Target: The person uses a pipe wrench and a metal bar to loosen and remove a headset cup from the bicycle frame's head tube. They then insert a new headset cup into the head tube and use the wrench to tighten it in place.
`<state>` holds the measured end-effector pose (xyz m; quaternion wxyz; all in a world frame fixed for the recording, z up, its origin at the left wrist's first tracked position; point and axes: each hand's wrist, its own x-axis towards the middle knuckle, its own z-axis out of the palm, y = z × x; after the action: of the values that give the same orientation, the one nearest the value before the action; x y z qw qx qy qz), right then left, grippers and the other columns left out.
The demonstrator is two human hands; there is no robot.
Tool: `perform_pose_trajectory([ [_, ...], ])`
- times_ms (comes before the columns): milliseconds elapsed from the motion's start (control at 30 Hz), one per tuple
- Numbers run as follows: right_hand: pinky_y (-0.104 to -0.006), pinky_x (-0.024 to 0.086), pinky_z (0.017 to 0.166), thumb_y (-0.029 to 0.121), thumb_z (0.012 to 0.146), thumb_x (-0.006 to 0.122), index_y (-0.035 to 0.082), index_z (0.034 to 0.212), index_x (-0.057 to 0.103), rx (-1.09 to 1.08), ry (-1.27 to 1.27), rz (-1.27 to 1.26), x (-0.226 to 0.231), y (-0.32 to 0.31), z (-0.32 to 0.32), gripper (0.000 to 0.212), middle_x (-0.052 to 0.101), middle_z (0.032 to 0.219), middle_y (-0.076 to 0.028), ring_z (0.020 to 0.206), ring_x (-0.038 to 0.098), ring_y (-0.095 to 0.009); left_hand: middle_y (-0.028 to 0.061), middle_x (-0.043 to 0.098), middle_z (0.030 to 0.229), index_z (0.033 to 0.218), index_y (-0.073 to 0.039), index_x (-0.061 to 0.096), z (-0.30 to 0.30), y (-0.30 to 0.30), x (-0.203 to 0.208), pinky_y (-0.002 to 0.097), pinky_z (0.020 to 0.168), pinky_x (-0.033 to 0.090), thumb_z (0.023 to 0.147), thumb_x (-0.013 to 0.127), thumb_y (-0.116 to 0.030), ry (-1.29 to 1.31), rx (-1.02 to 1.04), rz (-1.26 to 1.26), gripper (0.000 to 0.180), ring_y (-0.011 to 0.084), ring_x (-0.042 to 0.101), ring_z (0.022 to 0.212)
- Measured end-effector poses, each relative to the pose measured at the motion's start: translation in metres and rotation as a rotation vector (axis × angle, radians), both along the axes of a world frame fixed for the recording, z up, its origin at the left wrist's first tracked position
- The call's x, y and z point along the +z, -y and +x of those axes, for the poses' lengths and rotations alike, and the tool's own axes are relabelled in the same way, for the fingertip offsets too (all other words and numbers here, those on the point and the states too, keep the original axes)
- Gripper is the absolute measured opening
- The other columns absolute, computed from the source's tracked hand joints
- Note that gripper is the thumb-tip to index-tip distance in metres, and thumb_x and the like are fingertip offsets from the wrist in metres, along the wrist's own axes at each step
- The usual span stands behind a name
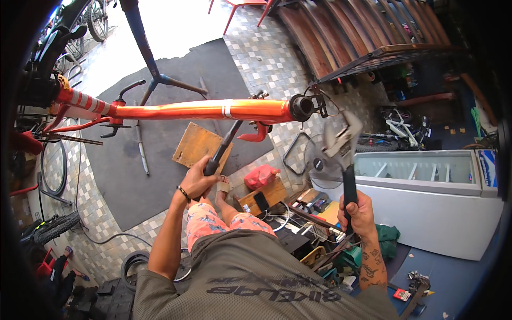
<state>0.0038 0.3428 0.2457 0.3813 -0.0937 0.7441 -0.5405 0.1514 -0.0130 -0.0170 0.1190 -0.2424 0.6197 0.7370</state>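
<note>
An orange bicycle frame [192,110] lies level across the view, with a dark round opening [302,108] at its right end. My left hand [198,178] is closed around the black grip of a dark rod-like tool [225,144], whose upper end meets the frame's underside; its tip is hidden. Raised at the right, my right hand [358,214] wraps round the black handle of a large adjustable wrench [349,176]. The wrench's silver head points up, slightly blurred, to the right of the frame's end and apart from it.
A work stand [154,74] rises behind the frame from a dark mat [114,192]. Below are a wooden block [196,146], a red plastic bag [261,176] and a phone [261,201]. To the right stand a white chest freezer [421,205], cluttered tools and a wooden bench [341,34].
</note>
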Motion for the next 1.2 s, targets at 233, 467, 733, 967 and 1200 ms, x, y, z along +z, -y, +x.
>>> perform_pose_trajectory([
  [233,-0.0252,0.051,0.044,0.007,0.093,0.069,0.007,0.092,0.044,-0.023,-0.453,-0.280,-0.017,0.095,-0.086,0.026,0.055,0.147,-0.031,0.051,0.066,-0.014,0.0139,0.071,0.075,0.107,0.001,0.055,0.057,-0.080,-0.041,0.0310,0.047,0.054,0.089,0.076,-0.009,0.246,0.131,0.074,0.030,0.0166,0.066,0.054],
  [467,-0.0214,0.053,0.047,0.004,0.093,0.069,0.006,0.100,0.054,0.248,-0.246,-0.431,-0.025,0.140,-0.149,0.017,0.064,0.143,-0.022,0.057,0.066,-0.008,0.0110,0.068,0.075,0.109,-0.001,0.053,0.069,-0.086,-0.044,0.0303,0.046,0.053,0.088,0.077,-0.007,0.261,0.234,0.115,0.032,0.0148,0.064,0.052],
  [733,-0.0202,0.048,0.042,0.000,0.092,0.071,0.003,0.110,0.053,0.276,-0.220,-0.510,-0.043,0.143,-0.125,0.026,0.052,0.117,-0.010,0.053,0.057,-0.004,0.0077,0.064,0.075,0.111,-0.003,0.054,0.086,-0.075,-0.028,0.0293,0.043,0.048,0.091,0.074,-0.007,0.295,0.447,0.150,0.028,0.0140,0.061,0.051],
  [967,-0.0200,0.048,0.041,0.002,0.078,0.090,0.003,0.117,0.062,0.276,-0.296,-0.374,-0.041,0.148,-0.123,0.047,0.060,0.123,-0.009,0.056,0.060,-0.004,0.0077,0.064,0.075,0.117,-0.001,0.055,0.099,-0.078,-0.013,0.0294,0.043,0.049,0.093,0.074,-0.009,0.308,0.470,0.119,0.033,0.0135,0.060,0.051],
  [1200,-0.0193,0.046,0.043,0.006,0.075,0.094,0.006,0.110,0.061,0.296,-0.396,-0.417,-0.054,0.142,-0.124,0.048,0.059,0.115,-0.003,0.061,0.059,-0.003,0.0076,0.065,0.075,0.117,-0.001,0.055,0.109,-0.067,0.003,0.0296,0.045,0.049,0.090,0.076,-0.008,0.376,0.336,0.028,0.035,0.0137,0.061,0.053],
])
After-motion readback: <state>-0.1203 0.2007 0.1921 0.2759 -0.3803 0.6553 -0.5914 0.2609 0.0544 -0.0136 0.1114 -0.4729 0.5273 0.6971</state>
